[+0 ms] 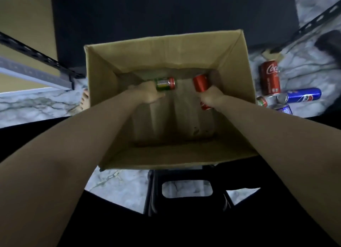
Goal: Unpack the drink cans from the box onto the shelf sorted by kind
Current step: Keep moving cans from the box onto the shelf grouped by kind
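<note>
We see both bare forearms reaching down into an open brown cardboard box [166, 49] that stands on a pale marble-patterned floor [36, 103]. The left hand [147, 95] is deep inside, its fingers wrapped around one end of a green can with a yellow label and a red band [165, 83]; the can lies roughly sideways near the far end of the box bottom. The right hand [212, 98] is closed around a plain red drink can [200, 83], which tilts up and away from the wrist towards the far right corner. Just under that hand we make out a second red can with white lettering [205, 105], mostly hidden by the wrist; we cannot tell whether the hand touches it. The rest of the box bottom looks bare cardboard.

Outside the box, on the floor to the right, lies a small heap of cans: a red cola can with white script [270, 78] standing closest to the box wall, a blue can with a red and white emblem [302, 94] lying on its side beyond it, and near them a silver-topped can [275, 99], a green and red can [262, 101] and another blue can [285, 109], all close together.

At the upper left runs a black slotted metal shelf rail [33, 52] with a tan board [27, 21] behind it. A bare foot [84, 101] shows just beside the box's left wall. Below the box sits a black plastic stool with a cut-out handle [186, 189].
</note>
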